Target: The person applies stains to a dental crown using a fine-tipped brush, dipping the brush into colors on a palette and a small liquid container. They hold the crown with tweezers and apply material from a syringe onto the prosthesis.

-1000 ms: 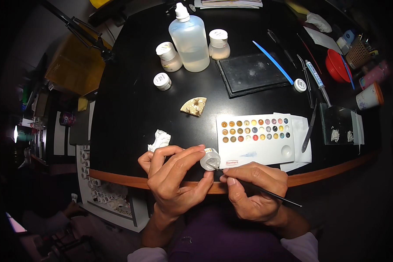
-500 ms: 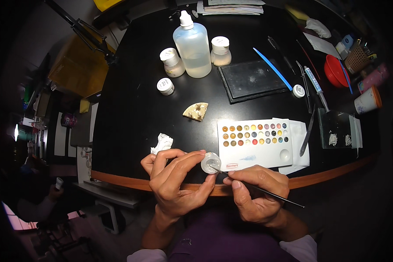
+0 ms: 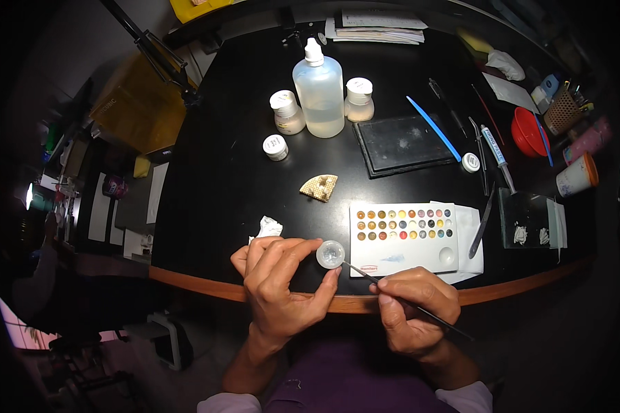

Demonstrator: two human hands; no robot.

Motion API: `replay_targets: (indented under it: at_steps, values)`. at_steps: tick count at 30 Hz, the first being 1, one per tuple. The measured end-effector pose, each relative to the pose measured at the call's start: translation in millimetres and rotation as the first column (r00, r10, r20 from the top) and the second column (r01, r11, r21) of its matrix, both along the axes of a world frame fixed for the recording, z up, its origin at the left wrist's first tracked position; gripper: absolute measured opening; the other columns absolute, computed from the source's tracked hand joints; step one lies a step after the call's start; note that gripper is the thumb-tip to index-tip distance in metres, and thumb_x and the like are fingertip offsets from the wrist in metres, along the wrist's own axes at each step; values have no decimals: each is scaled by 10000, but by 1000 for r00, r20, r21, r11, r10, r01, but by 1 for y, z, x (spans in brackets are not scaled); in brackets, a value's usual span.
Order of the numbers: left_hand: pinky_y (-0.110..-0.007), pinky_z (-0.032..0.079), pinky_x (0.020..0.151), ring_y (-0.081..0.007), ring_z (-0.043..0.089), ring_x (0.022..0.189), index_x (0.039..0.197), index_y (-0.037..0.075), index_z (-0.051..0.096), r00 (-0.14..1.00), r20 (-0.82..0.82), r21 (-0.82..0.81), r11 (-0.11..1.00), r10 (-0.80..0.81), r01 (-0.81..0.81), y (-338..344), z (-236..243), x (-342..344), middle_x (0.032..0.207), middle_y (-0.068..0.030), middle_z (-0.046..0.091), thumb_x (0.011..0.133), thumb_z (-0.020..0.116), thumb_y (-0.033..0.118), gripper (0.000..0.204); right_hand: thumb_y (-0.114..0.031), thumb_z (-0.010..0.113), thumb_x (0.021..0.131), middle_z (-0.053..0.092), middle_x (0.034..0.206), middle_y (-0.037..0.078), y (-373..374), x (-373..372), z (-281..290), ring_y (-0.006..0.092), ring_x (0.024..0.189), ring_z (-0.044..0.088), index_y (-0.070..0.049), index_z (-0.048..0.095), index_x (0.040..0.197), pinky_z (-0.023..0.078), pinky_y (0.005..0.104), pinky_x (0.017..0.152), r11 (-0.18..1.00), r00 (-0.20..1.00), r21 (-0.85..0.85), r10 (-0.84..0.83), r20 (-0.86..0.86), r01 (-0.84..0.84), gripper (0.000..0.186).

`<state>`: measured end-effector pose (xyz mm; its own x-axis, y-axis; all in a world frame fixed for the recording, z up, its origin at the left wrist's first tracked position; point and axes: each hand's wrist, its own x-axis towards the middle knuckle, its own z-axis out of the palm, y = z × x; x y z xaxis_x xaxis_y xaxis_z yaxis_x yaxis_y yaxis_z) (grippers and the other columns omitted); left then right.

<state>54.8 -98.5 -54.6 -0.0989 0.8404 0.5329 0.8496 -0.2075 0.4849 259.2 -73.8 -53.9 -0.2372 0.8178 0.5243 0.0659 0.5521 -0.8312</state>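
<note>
Between the thumb and fingers of my left hand [image 3: 282, 282] is a small round clear jar [image 3: 331, 255], its open top facing up. My right hand [image 3: 419, 306] pinches a thin dark-handled brush [image 3: 420, 310]. The brush's tip is at the jar's right rim. Just beyond my right hand lies a white palette [image 3: 399, 258] with rows of small coloured wells, a bluish smear and one larger round hollow. A crumpled white tissue [image 3: 270, 227] lies behind my left fingers. Farther back sits a tan wedge-shaped honeycomb tray [image 3: 319, 187] with small pieces on it.
Behind stand a large clear bottle [image 3: 320, 100], lidded jars [image 3: 286, 113] and a dark slab [image 3: 403, 146] with a blue stick [image 3: 432, 127]. On the right are a syringe [image 3: 496, 151], tweezers [image 3: 481, 155], a red bowl [image 3: 528, 131] and a glass plate [image 3: 530, 217]. The wooden table edge [image 3: 207, 283] runs below.
The brush tip has come out of the jar's middle to its right rim, my right hand shifting slightly down and right. The camera view has shifted a little.
</note>
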Motion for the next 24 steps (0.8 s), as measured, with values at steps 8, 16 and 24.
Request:
replay_targets:
  at_steps: [8, 16, 24]
  values:
    - [-377, 321, 883, -176, 590, 890, 982, 119, 788, 1000, -24, 17, 1000, -4, 4, -1, 1, 2, 899, 21, 704, 648, 865, 195, 351, 86, 710, 755, 730, 817, 157, -1, -4, 2, 222, 685, 731, 37, 745, 944, 584, 298, 618, 1000, 998, 14, -16, 64, 15, 199]
    - [-371, 321, 873, -167, 582, 875, 955, 132, 789, 1000, -16, 47, 999, 2, -1, -1, -1, 1, 885, 36, 692, 644, 857, 188, 323, 97, 695, 731, 713, 786, 143, -1, -4, 1, 203, 659, 711, 37, 747, 907, 569, 289, 587, 999, 997, 43, -15, 82, 11, 193]
    - [-361, 345, 899, -176, 598, 874, 956, 124, 789, 1000, -8, 43, 999, -1, 2, -2, 0, 1, 889, 14, 704, 599, 863, 156, 366, 81, 674, 741, 705, 777, 145, -1, -2, 2, 202, 652, 703, 37, 734, 893, 556, 281, 577, 999, 997, 38, -28, 78, 25, 169]
